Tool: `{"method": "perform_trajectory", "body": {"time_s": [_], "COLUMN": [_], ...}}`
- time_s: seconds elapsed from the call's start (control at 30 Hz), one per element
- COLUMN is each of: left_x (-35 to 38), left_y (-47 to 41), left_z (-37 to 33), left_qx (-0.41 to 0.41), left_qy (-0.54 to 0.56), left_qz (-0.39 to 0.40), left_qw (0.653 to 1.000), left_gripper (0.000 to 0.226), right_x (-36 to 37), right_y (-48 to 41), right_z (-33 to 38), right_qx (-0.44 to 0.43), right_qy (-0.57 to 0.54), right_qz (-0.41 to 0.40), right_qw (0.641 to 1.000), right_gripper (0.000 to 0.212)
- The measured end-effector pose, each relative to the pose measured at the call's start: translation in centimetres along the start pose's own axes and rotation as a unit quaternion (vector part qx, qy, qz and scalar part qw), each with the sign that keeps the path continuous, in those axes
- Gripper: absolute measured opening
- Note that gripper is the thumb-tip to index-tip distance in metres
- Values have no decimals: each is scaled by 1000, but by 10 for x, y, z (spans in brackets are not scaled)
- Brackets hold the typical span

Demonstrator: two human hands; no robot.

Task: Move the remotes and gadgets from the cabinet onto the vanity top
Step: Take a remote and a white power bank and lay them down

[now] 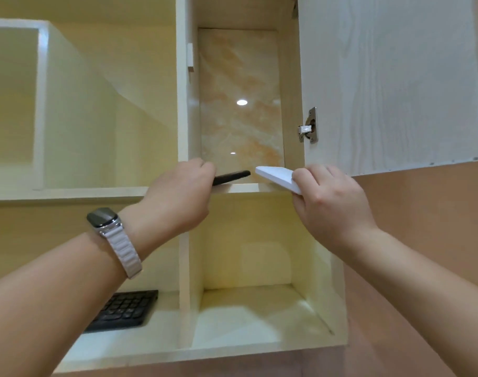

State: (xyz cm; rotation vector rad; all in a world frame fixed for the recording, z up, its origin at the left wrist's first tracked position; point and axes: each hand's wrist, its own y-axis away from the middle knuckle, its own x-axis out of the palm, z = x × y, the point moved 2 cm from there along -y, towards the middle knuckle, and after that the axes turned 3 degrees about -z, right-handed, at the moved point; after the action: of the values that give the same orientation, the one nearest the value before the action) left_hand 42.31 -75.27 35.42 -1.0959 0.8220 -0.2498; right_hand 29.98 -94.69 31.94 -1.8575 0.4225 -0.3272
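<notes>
Both hands up at the upper right compartment of the cabinet (182, 104), door (390, 83) swung open to the right so the shelf (243, 187) edge is reachable.

Left hand (178, 194): grip closed around the near end of a slim black gadget (232, 177), probably a remote or phone. Far end sticks out flat, just over the shelf lip, so I'd say it's being drawn straight out rather than tipped.

Right hand (330, 197): grip clamped on a flat white gadget (276, 177), fingers wrapped over its near corner. It's angled, free end pointing into the compartment, low end in my palm. Can't tell if it touches the shelf.

One item per hand saves a trip.

Black keyboard (126, 308) lies in the lower left compartment, partly behind my left forearm. Lower right compartment holds nothing I can see.

Vanity top is out of view, presumably below. Watch (104, 217) on left wrist is mine, not cargo.
</notes>
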Motion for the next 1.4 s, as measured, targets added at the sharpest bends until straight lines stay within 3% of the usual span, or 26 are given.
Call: {"method": "perform_trajectory", "body": {"time_s": [0.17,0.3,0.47,0.6,0.73,0.9,1.13,1.2,1.27,1.4], "left_x": [8,17,39,59,82,115,152,154,155,147], "left_y": [38,71,110,140,175,220,281,301,320,348], "left_z": [-8,-18,-38,-49,-51,-52,-58,-64,-72,-95], "left_qx": [-14,-85,-144,-160,-210,-244,-274,-269,-261,-238], "left_qy": [135,245,374,491,607,710,793,803,804,800], "left_qz": [-84,-132,-119,-68,7,128,288,327,371,433], "left_qw": [987,957,908,854,767,649,461,421,385,340], "left_gripper": [24,24,15,18,16,10,13,15,15,17], "right_x": [7,3,-12,-31,-44,-52,-92,-111,-132,-179], "right_y": [25,42,78,108,137,172,237,255,269,285], "right_z": [-5,4,32,56,86,131,186,200,215,237], "right_qx": [82,124,209,350,499,603,713,744,770,811], "right_qy": [-88,-137,-190,-230,-263,-265,-190,-160,-124,-56], "right_qz": [-11,-14,27,88,101,118,130,131,126,88], "right_qw": [993,983,959,904,820,743,663,635,613,576], "right_gripper": [20,17,12,12,5,4,16,24,18,12]}}
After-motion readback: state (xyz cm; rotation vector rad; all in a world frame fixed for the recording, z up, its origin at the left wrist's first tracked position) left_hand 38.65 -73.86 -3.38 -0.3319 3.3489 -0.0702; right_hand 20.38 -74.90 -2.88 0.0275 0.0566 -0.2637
